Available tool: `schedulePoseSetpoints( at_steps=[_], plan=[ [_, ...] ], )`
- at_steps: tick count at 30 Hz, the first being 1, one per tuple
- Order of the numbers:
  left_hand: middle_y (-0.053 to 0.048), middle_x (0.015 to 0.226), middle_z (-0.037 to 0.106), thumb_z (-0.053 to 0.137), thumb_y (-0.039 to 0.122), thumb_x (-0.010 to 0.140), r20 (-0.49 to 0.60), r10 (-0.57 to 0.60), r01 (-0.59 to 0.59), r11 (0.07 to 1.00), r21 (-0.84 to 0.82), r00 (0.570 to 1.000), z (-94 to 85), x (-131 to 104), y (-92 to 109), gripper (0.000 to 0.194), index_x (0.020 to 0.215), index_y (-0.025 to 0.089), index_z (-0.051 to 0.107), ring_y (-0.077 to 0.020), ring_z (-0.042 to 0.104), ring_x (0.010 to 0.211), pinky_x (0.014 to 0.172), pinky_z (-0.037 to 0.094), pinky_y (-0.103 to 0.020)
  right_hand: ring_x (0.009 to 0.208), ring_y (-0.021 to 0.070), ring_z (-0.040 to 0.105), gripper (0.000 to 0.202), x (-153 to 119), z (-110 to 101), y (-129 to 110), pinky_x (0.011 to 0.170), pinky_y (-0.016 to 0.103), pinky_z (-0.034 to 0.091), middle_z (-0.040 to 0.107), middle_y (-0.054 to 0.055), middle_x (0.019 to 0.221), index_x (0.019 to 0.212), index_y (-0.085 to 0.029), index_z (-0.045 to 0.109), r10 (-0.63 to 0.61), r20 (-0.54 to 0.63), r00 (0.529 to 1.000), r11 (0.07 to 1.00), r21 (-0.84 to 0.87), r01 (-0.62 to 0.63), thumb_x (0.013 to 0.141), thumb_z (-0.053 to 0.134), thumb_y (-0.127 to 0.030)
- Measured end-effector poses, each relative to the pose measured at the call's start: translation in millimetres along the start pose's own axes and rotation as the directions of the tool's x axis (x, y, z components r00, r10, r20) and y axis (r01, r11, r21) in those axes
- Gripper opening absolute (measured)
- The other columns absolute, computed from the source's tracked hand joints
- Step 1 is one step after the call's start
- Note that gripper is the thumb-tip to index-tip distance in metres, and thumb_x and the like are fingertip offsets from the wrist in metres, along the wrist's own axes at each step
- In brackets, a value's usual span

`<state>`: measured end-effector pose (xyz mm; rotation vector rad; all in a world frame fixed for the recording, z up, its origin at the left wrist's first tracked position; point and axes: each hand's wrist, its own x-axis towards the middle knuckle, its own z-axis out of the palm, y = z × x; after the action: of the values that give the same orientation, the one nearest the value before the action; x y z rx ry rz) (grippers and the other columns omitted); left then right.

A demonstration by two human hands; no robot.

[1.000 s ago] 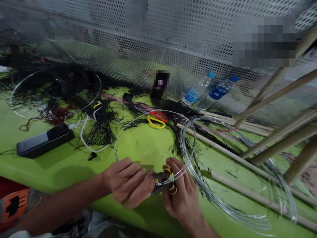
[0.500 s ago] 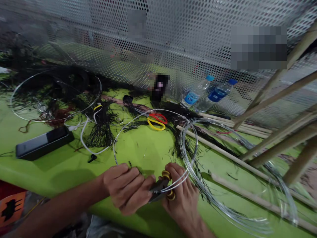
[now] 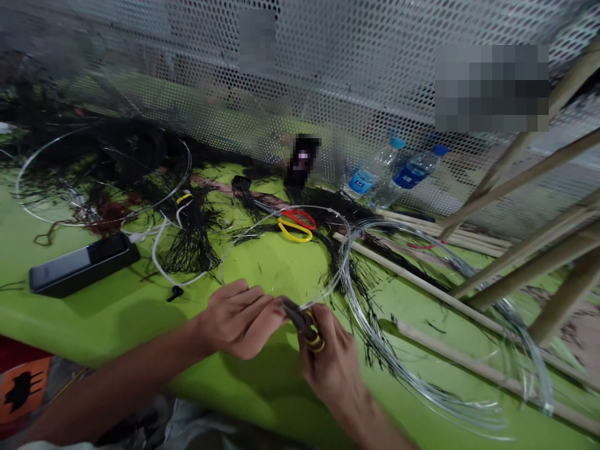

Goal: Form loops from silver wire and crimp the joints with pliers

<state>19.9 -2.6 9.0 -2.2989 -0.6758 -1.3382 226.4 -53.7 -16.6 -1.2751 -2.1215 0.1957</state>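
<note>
My right hand is closed round a pair of dark pliers with yellow bands on the handles. The jaws point left and meet the fingertips of my left hand. That hand is closed in a pinch on a thin wire hoop, which rises behind both hands in a blurred ring. The exact spot where jaws and wire meet is hidden by my fingers. To the right, a large coil of silvery wire lies on the green table.
Scissors with red and yellow handles lie beyond my hands. On the left are a power bank, a white cable and black netting. Two water bottles stand by the perforated metal screen. Wooden poles cross the right side.
Both hands have risen slightly, and the pliers have turned so their handles slope down to the right. The wire hoop has shifted and now looks blurred.
</note>
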Motion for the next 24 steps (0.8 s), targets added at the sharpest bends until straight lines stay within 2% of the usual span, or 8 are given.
schedulePoseSetpoints(
  at_steps=[3, 5, 8, 10, 14, 16, 20, 24],
  plan=[
    [0.000, 0.063, 0.069, 0.050, 0.016, 0.100, 0.133, -0.224, 0.229, 0.973, -0.025, 0.966, 4.6, 4, 4, 0.015, 0.087, 0.019, 0.058, -0.0133, 0.062, 0.051, 0.052, 0.039, -0.030, 0.061, 0.0173, 0.061, 0.015, 12, -11, 1, 0.051, 0.028, 0.043, 0.067, 0.003, 0.082, 0.110, -0.022, 0.051, 0.120, 0.165, 0.979, 0.990, 0.052, -0.130, 0.097, 0.049, -0.016],
    [0.003, 0.061, 0.065, 0.044, 0.018, 0.103, 0.265, -0.355, 0.387, 0.918, -0.081, 0.897, 3.9, 8, 6, 0.019, 0.090, 0.019, 0.056, -0.0125, 0.060, 0.049, 0.053, 0.039, -0.028, 0.061, 0.0169, 0.060, 0.012, 19, -18, 2, 0.053, 0.029, 0.042, 0.067, 0.002, 0.081, 0.110, -0.022, 0.054, 0.171, 0.266, 0.949, 0.976, 0.089, -0.201, 0.099, 0.049, -0.020],
    [0.005, 0.061, 0.059, 0.040, 0.022, 0.106, 0.461, -0.437, 0.578, 0.784, -0.226, 0.772, -2.8, 13, 8, 0.021, 0.093, 0.019, 0.055, -0.0111, 0.055, 0.048, 0.051, 0.036, -0.025, 0.070, 0.0181, 0.061, 0.013, 24, -26, 2, 0.061, 0.030, 0.046, 0.067, 0.003, 0.087, 0.110, -0.022, 0.058, 0.217, 0.342, 0.914, 0.936, 0.193, -0.294, 0.102, 0.049, -0.026],
    [0.007, 0.060, 0.054, 0.040, 0.024, 0.106, 0.515, -0.469, 0.668, 0.671, -0.320, 0.717, -8.6, 16, 9, 0.021, 0.093, 0.020, 0.056, -0.0093, 0.049, 0.046, 0.050, 0.034, -0.023, 0.076, 0.0182, 0.062, 0.015, 21, -30, 1, 0.066, 0.030, 0.049, 0.068, 0.003, 0.090, 0.113, -0.023, 0.059, 0.270, 0.407, 0.873, 0.866, 0.294, -0.405, 0.104, 0.050, -0.030],
    [0.009, 0.055, 0.041, 0.042, 0.025, 0.107, 0.523, -0.548, 0.756, 0.515, -0.403, 0.653, -15.9, 16, 7, 0.022, 0.094, 0.021, 0.060, -0.0077, 0.035, 0.041, 0.046, 0.029, -0.022, 0.082, 0.0189, 0.062, 0.028, 12, -31, 0, 0.073, 0.031, 0.054, 0.068, 0.002, 0.094, 0.127, -0.023, 0.057, 0.331, 0.520, 0.788, 0.704, 0.420, -0.573, 0.105, 0.052, -0.039],
    [0.008, 0.055, 0.042, 0.044, 0.026, 0.107, 0.538, -0.570, 0.783, 0.468, -0.409, 0.621, -17.4, 15, 6, 0.023, 0.094, 0.022, 0.062, -0.0077, 0.034, 0.042, 0.046, 0.029, -0.023, 0.083, 0.0197, 0.063, 0.031, 10, -31, 0, 0.074, 0.032, 0.054, 0.069, 0.003, 0.096, 0.130, -0.023, 0.057, 0.334, 0.521, 0.785, 0.709, 0.410, -0.573, 0.104, 0.052, -0.039],
    [0.006, 0.060, 0.048, 0.046, 0.028, 0.107, 0.567, -0.584, 0.813, 0.383, -0.439, 0.581, -19.3, 10, 4, 0.023, 0.093, 0.022, 0.063, -0.0070, 0.038, 0.046, 0.048, 0.029, -0.022, 0.095, 0.0223, 0.066, 0.034, 11, -27, 0, 0.084, 0.035, 0.054, 0.071, 0.006, 0.113, 0.136, -0.025, 0.055, 0.314, 0.464, 0.828, 0.807, 0.329, -0.491, 0.103, 0.052, -0.032],
    [0.008, 0.058, 0.034, 0.049, 0.032, 0.107, 0.586, -0.647, 0.844, 0.178, -0.506, 0.488, -19.3, 3, 5, 0.017, 0.119, 0.025, 0.058, -0.0085, 0.032, 0.048, 0.046, 0.022, -0.023, 0.107, 0.0237, 0.067, 0.033, 12, -24, 0, 0.090, 0.037, 0.053, 0.070, 0.007, 0.124, 0.136, -0.027, 0.055, 0.306, 0.405, 0.862, 0.824, 0.340, -0.452, 0.103, 0.052, -0.031]
  ],
)
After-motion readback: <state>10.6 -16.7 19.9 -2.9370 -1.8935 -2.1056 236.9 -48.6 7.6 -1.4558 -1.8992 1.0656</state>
